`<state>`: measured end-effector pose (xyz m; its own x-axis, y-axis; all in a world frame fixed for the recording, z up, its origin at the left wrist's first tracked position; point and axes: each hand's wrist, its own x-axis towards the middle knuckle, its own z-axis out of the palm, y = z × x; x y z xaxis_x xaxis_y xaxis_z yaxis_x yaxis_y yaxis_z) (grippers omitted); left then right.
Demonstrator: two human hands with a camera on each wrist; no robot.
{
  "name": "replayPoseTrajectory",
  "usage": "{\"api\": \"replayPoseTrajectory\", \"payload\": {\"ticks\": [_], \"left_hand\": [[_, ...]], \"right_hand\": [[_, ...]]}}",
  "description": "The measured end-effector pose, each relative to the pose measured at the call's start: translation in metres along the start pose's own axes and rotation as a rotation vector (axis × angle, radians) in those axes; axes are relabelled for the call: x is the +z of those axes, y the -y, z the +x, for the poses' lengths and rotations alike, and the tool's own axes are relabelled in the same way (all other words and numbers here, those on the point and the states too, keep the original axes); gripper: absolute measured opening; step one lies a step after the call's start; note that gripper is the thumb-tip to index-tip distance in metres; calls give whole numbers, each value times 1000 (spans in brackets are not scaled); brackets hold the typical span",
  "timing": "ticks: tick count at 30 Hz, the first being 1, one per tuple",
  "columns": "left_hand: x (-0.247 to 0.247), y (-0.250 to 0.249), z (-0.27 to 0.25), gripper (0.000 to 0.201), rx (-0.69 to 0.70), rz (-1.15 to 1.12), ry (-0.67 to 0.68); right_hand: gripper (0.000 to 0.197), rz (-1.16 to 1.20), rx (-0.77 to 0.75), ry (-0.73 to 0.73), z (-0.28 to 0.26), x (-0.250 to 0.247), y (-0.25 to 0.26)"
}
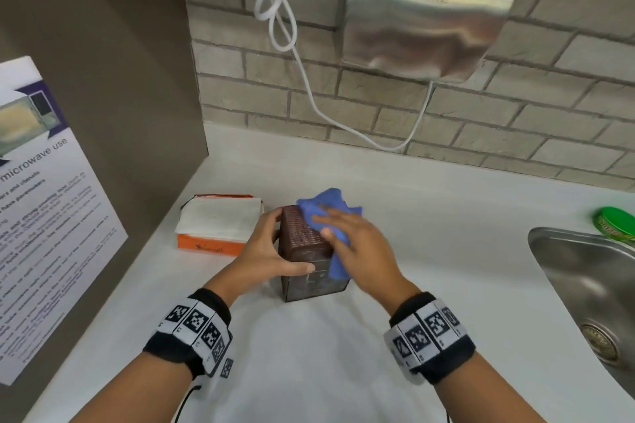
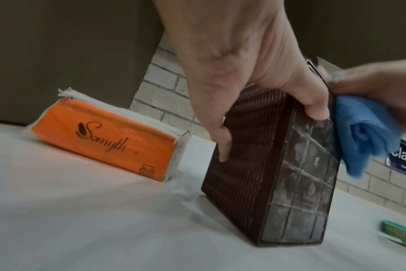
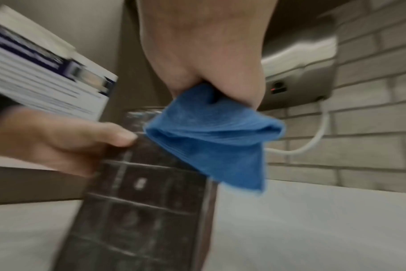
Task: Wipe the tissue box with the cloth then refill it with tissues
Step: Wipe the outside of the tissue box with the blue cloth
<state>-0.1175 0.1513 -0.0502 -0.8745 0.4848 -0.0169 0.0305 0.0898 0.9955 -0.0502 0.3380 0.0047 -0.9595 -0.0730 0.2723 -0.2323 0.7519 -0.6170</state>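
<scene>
The dark brown woven tissue box stands on end on the white counter, its gridded base facing me. My left hand grips it, thumb across the near face and fingers on the woven left side. My right hand holds a bunched blue cloth against the box's top right edge; the cloth hangs from the pinching fingers. An orange tissue pack with white tissues showing lies left of the box.
A steel sink sits at the right, a green-lidded container behind it. A hand dryer and its white cord hang on the brick wall. A brown side panel with a microwave notice bounds the left.
</scene>
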Motion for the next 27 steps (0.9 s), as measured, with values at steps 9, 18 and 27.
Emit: {"api": "replayPoseTrajectory", "payload": {"ticks": [9,18,27], "left_hand": [[-42,-12,-25,112,-52,-386,-61],[-22,-21,-41,121,-49,-586,70],[-54,-51,-20,118,-34,-48,310]], "right_hand": [[55,1577,663,40,-64,-25,-50],[89,1449,539,231,-67,18,-4],[81,959,528,225,-60,-6,-21]]}}
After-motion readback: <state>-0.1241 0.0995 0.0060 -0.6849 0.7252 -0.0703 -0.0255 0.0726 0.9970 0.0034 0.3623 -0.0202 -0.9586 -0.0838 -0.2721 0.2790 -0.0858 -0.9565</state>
